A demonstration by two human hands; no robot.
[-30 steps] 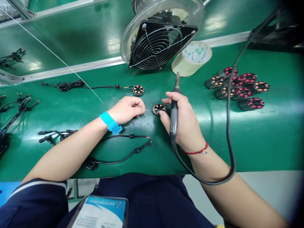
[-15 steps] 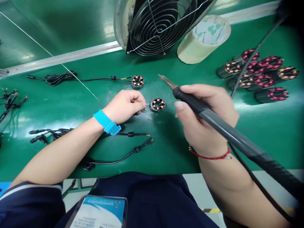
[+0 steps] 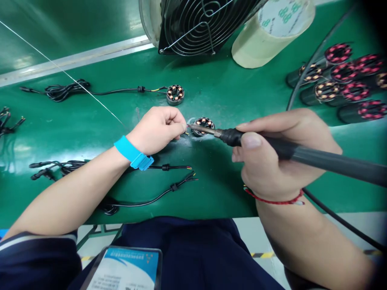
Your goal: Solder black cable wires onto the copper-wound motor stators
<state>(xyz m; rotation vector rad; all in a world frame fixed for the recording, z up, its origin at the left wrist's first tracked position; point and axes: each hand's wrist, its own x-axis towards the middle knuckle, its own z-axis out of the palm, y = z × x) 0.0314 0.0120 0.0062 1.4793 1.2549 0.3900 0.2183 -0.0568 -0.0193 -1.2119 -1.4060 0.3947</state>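
Note:
A small round stator (image 3: 204,124) with copper windings lies on the green mat (image 3: 217,177). My left hand (image 3: 159,129), with a blue wrist strap, is closed in a pinch on thin wire ends right beside the stator's left edge. My right hand (image 3: 279,153) grips a grey soldering iron (image 3: 302,155) like a pen. The iron's tip reaches left to the wire ends at the stator, where a faint wisp of smoke shows. The iron's black cord (image 3: 341,227) trails off to the right.
A second stator (image 3: 175,94) with a black cable (image 3: 69,89) lies behind. More black cables (image 3: 145,193) lie near the mat's front edge. A fan (image 3: 205,24), a tape roll (image 3: 269,32) and several stator stacks (image 3: 344,84) stand at the back and right. A thin solder wire (image 3: 60,70) crosses the left.
My right hand turned the soldering iron from upright to level and brought its tip down to the wires at the stator. My left hand stayed pinched in place. The view moved closer.

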